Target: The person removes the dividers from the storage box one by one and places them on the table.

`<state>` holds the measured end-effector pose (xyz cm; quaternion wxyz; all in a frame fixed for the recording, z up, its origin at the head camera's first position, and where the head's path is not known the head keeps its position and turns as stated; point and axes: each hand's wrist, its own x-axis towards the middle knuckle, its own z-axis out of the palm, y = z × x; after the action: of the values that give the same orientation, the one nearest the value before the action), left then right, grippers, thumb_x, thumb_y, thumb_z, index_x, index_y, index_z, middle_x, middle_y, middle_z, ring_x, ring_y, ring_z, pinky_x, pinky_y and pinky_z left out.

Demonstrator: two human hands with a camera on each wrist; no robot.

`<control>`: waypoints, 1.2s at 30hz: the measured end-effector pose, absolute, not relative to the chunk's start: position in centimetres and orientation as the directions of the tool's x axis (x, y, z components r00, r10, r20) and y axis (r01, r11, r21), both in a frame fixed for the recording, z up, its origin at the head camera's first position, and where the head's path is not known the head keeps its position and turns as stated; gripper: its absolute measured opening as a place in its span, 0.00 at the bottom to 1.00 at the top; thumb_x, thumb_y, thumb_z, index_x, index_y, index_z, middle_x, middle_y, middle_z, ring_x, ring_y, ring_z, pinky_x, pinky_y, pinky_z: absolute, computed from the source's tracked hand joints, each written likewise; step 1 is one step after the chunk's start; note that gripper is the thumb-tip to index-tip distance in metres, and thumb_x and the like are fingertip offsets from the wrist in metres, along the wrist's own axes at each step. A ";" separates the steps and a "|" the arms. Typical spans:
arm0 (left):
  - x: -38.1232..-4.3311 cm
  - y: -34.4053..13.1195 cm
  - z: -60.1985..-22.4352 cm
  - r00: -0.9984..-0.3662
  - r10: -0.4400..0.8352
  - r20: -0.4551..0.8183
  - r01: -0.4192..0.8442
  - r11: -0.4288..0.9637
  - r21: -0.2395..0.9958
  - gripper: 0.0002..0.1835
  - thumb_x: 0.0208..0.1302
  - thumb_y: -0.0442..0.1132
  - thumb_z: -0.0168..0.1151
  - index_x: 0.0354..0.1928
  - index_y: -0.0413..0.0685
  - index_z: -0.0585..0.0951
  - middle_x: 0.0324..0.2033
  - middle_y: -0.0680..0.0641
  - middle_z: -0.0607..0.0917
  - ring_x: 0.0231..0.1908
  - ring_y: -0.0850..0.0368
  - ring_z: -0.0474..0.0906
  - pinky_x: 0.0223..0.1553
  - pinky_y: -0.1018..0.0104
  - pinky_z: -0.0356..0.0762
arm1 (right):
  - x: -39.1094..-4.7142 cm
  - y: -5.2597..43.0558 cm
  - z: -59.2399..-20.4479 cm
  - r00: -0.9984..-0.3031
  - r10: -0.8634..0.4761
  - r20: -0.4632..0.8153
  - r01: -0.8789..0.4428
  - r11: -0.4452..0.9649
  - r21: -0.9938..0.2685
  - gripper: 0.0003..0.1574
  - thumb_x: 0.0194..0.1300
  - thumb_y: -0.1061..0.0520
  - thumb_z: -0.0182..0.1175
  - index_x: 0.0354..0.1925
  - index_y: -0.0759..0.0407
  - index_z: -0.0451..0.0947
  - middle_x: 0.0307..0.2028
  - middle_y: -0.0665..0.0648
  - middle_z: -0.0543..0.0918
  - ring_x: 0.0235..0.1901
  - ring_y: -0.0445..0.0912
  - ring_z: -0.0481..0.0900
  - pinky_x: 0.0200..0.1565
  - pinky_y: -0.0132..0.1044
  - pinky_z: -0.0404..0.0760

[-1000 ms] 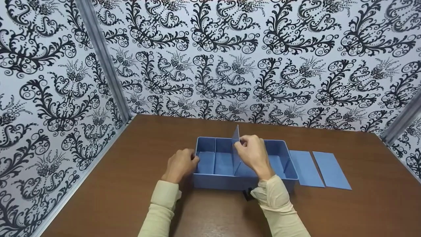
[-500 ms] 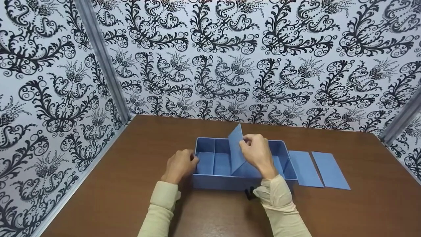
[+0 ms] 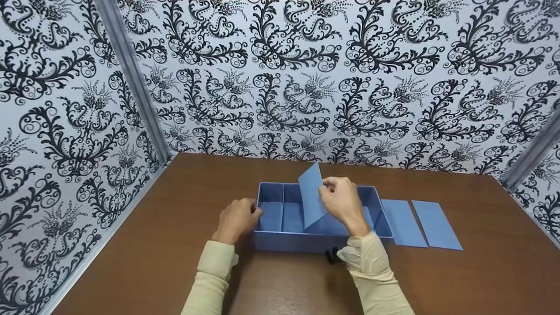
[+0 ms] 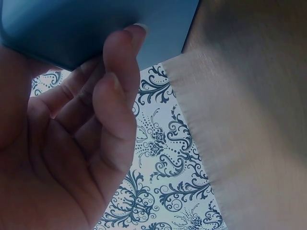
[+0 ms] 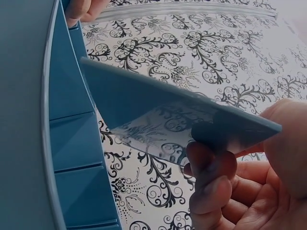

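Observation:
A blue rectangular box (image 3: 280, 241) sits on the table, with a thin divider (image 3: 283, 208) standing across it near the left end. At the box's left end my left hand (image 3: 236, 218) grips the wall; the left wrist view has its fingertips (image 4: 120, 52) against the blue plastic. My right hand (image 3: 345, 203) pinches a loose blue divider panel (image 3: 311, 197) by its right edge. That panel is turned askew and tilted over the middle of the box, its upper part well above the rim. The right wrist view shows the panel (image 5: 153, 100) between thumb and fingers.
Two more blue panels (image 3: 402, 223) lie flat on the table (image 3: 490, 236) right of the box. A small black object (image 3: 333, 256) shows by the right cuff. Thin ribs (image 5: 79, 167) line the box's inner wall. A patterned wall (image 3: 297, 87) stands behind.
The panel in my right hand stood edge-on across the box; it has since turned its face toward the camera and risen slightly. My left hand stays at the box's left end.

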<state>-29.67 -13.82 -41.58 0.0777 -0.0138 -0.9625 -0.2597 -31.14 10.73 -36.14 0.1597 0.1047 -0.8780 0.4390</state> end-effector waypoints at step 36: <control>-29.9 -13.7 -41.6 -0.995 -0.036 0.093 0.017 0.857 0.515 0.11 0.69 0.43 0.59 0.42 0.43 0.84 0.26 0.48 0.80 0.26 0.53 0.75 0.31 0.59 0.74 | -31.3 14.8 -36.5 -0.929 -0.023 0.369 -0.292 0.660 -0.692 0.15 0.64 0.62 0.57 0.45 0.67 0.85 0.38 0.64 0.88 0.34 0.52 0.82 0.40 0.47 0.79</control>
<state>-29.91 -13.73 -41.56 0.0495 0.0050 -0.9623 -0.2673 -31.26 14.78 -36.50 0.1667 0.0878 -0.8957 0.4027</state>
